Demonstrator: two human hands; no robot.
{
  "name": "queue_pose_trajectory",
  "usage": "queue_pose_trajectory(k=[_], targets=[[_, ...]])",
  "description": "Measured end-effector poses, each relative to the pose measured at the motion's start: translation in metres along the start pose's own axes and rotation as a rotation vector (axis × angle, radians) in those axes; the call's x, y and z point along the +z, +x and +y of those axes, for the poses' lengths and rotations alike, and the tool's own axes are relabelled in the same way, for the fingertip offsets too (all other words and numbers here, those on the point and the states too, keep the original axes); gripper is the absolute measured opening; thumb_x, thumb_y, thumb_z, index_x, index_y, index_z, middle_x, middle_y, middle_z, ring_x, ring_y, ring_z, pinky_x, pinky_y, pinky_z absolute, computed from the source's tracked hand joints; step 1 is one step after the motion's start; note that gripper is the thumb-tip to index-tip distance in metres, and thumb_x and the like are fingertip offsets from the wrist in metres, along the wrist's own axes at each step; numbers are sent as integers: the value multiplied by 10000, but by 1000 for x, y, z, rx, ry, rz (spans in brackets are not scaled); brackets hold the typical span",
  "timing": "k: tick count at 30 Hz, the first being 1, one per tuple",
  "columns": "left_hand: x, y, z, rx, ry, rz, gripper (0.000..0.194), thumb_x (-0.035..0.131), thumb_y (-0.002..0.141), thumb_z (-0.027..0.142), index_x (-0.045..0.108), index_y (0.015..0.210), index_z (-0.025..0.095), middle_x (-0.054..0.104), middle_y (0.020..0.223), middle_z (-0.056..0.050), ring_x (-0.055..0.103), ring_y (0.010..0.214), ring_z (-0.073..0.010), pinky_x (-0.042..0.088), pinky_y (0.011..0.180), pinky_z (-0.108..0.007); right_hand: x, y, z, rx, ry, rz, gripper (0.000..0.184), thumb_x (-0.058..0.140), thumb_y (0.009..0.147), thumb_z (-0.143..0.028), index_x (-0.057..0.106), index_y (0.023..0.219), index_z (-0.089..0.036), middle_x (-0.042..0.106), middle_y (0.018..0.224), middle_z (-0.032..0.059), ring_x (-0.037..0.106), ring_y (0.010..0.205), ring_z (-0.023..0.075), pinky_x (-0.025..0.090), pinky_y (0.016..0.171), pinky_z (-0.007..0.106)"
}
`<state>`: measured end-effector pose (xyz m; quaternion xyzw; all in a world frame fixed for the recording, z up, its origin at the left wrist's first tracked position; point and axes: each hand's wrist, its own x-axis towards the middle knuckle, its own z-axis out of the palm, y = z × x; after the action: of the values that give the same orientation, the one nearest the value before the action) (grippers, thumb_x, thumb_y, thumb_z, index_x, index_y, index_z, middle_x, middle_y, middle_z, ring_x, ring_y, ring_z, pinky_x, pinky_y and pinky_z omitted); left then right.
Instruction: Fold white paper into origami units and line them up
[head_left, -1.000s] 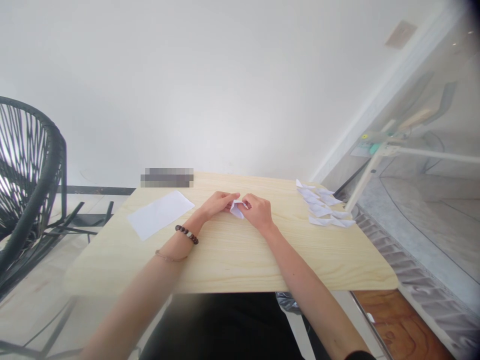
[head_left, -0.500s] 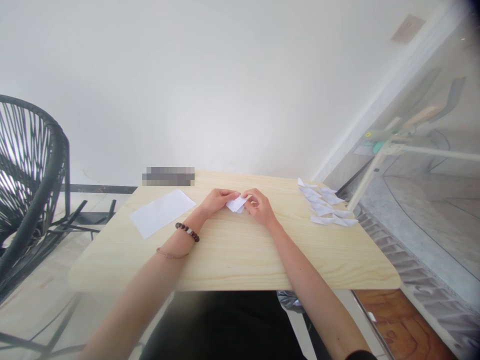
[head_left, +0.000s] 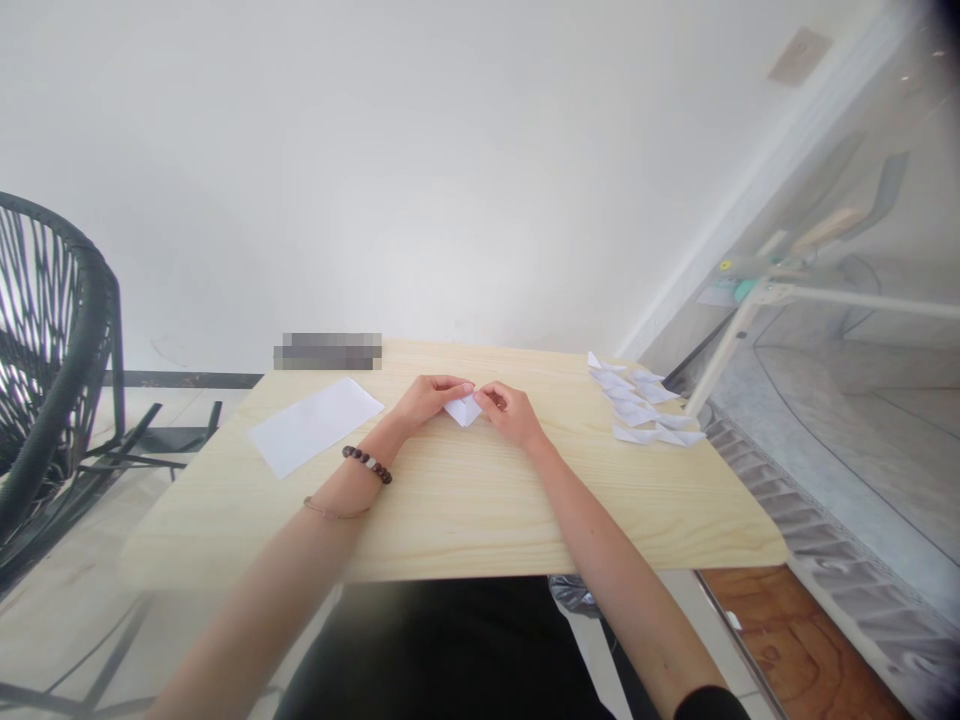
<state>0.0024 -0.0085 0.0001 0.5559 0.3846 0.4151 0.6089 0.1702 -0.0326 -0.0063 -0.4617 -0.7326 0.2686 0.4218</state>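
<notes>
Over the middle of the table, left hand and right hand pinch the folded paper from both sides, probably steadying its creases; finished-looking pieces sit table-right, likely for elbow room.

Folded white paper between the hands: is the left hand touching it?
Touching. The head view shows the left hand gripping the folded white paper, its thumb over the paper's upper edge.

Left grip and right grip pinch folded paper (white).
</notes>
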Motion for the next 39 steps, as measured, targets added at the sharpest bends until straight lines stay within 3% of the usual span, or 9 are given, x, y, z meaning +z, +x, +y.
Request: queue_pose_trajectory(k=[8,23,29,32,35,39], targets=[[0,0,-1,-9,3,-6,391,672,604,412,672,860,116,667,811,-86,577,712,-180,433,641,-292,-1,0,0,-13,-19,-12,282,431,785,-408,565,751,-163,561,646,-3,473,526,88,381,509,196],[3,0,-2,53,116,88,382,649,602,454,676,777,115,664,724,-61,561,630,-160,410,561,-256,0,0,-1,-15,-61,-11,307,423,788,-417,561,688,-163,544,576,-11,454,494,84,368,500,194],[2,-1,1,8,24,42,418,666,592,446,668,867,132,668,799,-63,578,712,-170,440,654,-283,-1,0,2,21,-54,30,322,430,780,-433,542,647,-162,526,539,-21,447,477,81,359,488,193],[1,-2,3,-8,-52,-42,465,659,603,444,644,947,132,660,879,-71,583,814,-189,447,744,-319,-3,0,3,37,-40,61,325,424,783,-437,556,676,-160,532,545,-16,471,495,89,368,497,196],[-1,-2,2,-33,-56,-126,456,661,598,443,655,918,118,665,856,-66,585,850,-216,449,780,-340,-4,0,4,60,-11,80,325,421,784,-441,564,697,-162,530,538,-14,495,505,97,378,498,196],[-4,0,-2,-43,-41,-138,416,675,581,434,676,856,122,674,784,-49,597,803,-217,461,771,-348,-3,0,2,67,22,77,309,435,780,-430,567,694,-165,539,544,-13,500,486,91,381,491,191]])
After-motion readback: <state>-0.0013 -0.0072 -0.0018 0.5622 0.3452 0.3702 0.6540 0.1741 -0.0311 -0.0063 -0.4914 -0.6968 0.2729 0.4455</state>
